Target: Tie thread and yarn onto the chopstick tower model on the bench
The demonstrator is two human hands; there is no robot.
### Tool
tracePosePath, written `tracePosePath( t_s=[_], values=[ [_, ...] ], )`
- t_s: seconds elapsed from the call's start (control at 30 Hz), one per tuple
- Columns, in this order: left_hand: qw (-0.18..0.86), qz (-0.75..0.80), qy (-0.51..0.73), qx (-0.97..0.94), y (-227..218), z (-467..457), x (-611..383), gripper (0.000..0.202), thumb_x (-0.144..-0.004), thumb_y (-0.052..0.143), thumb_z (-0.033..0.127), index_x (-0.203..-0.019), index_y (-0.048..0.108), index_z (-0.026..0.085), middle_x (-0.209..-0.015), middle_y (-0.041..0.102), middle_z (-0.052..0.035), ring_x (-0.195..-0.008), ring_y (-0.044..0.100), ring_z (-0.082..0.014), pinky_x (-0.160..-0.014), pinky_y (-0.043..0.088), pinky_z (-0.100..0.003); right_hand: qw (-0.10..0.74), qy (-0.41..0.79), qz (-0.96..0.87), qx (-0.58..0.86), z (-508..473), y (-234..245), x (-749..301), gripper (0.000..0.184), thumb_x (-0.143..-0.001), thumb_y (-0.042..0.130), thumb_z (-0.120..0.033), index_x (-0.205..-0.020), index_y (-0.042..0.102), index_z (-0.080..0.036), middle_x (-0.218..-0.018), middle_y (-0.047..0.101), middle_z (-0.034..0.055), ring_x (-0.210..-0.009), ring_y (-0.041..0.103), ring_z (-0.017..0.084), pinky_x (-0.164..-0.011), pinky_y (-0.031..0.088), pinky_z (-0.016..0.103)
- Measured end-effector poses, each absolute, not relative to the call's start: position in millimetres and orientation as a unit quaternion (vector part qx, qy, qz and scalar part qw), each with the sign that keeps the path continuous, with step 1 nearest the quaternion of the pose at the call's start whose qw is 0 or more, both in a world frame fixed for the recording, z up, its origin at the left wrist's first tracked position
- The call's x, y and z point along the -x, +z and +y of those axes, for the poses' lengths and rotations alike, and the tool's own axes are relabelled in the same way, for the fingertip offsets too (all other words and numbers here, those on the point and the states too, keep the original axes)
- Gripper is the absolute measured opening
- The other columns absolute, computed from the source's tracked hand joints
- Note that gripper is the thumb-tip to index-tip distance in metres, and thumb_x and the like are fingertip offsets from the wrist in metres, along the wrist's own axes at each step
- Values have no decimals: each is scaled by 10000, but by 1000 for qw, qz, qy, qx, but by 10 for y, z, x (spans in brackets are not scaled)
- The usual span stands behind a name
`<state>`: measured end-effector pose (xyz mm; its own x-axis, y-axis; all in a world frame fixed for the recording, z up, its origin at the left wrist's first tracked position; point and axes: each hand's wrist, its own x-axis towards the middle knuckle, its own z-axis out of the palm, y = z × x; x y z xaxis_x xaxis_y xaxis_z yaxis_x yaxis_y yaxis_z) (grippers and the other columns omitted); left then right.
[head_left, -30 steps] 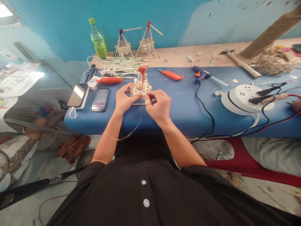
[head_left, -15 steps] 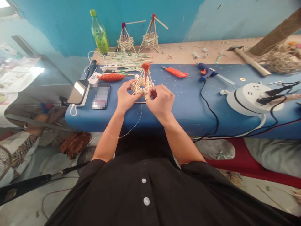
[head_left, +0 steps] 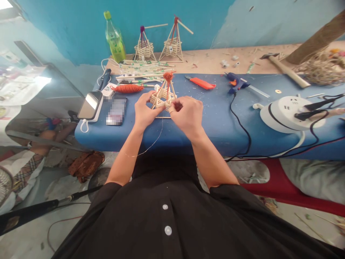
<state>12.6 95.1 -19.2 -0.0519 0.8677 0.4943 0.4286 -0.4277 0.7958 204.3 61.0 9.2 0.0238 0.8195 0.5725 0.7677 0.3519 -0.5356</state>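
A small frame of wooden sticks, peaked like a pyramid and bound with orange cord at its top, stands on the blue tabletop before me. My left hand is closed around the left side of its woven stick basket, thumb along the front. At the right edge of that basket, my right hand is closed in a pinch; its fingertips hide what lies between them. A fine pale strand hangs from near the frame's base and curves down over the table's front edge toward my left forearm.
Two similar stick frames stand behind, one purple-topped, one red-topped. Left are loose sticks, orange cord, a phone and a bottle. Right are a cutter, glue gun, hammer and power strip.
My right hand has shifted slightly to the right, still pinched at the basket's edge. My left hand and the stick frame have barely moved.
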Motion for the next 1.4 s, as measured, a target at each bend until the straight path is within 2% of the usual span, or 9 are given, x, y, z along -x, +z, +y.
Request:
tracePosePath(
  t_s=[0.13,0.27,0.47,0.6,0.73,0.83,0.93,1.2,1.4],
  values=[
    [205,494,532,-656,-177,941,-133,626,-706,1052,351,-1280,807,300,-1297,836,-44,-1141,792,-269,-1016,646,-399,401,-14,-719,567,627,99,-2035,111,-880,652,-187,-796,725,-194,-819,758,71,-770,645,209,-741,436,357],
    [204,498,535,-651,-153,927,-153,623,-686,1050,303,-1260,808,302,-1271,839,-31,-1106,793,-258,-1029,650,-400,340,-51,-744,573,636,121,-2035,134,-926,630,-209,-887,749,-163,-911,768,116,-757,632,218,-698,387,358],
    [191,498,534,-656,-150,927,-158,614,-684,1035,269,-1255,808,283,-1247,844,-34,-1103,795,-248,-1021,659,-384,294,-67,-776,554,664,156,-2095,147,-967,634,-256,-979,729,-145,-1001,751,132,-713,588,193,-652,374,354],
    [208,496,538,-649,-179,940,-159,623,-675,1042,300,-1255,814,282,-1253,848,-39,-1105,801,-250,-1008,671,-379,328,-67,-794,507,667,125,-2207,186,-1012,556,-222,-994,731,-164,-985,743,121,-814,659,231,-685,459,363],
    [232,495,536,-644,-206,947,-168,626,-676,1034,304,-1260,813,273,-1252,848,-41,-1109,811,-251,-997,683,-375,394,-72,-799,448,600,-2,-2295,276,-1036,489,-142,-1089,755,-192,-1072,750,130,-1006,704,263,-854,580,411],
    [230,495,537,-643,-220,952,-172,604,-687,1014,291,-1257,814,271,-1257,849,-41,-1119,814,-248,-1004,689,-377,383,-82,-825,408,553,-122,-2295,340,-1033,520,-133,-1209,786,-250,-1196,759,125,-1145,690,287,-955,591,465],
    [230,488,548,-639,-232,957,-174,574,-692,1000,271,-1237,819,264,-1229,855,-39,-1115,818,-238,-1009,693,-374,354,-78,-844,394,556,-198,-2257,364,-1076,530,-175,-1278,805,-302,-1269,764,112,-1217,683,297,-985,562,486],
    [226,497,545,-636,-235,953,-167,557,-714,1009,281,-1238,824,260,-1227,861,-46,-1102,826,-243,-1005,709,-388,346,-49,-841,414,602,-215,-2165,338,-1141,501,-267,-1176,835,-302,-1196,802,105,-1134,708,283,-957,551,487],
    [229,496,540,-640,-220,948,-169,563,-714,1027,331,-1235,827,258,-1199,863,-37,-1077,824,-237,-983,706,-373,392,-34,-818,419,521,-283,-2096,335,-1152,517,-286,-1123,851,-276,-1106,820,107,-1073,749,269,-934,601,471]
  ],
)
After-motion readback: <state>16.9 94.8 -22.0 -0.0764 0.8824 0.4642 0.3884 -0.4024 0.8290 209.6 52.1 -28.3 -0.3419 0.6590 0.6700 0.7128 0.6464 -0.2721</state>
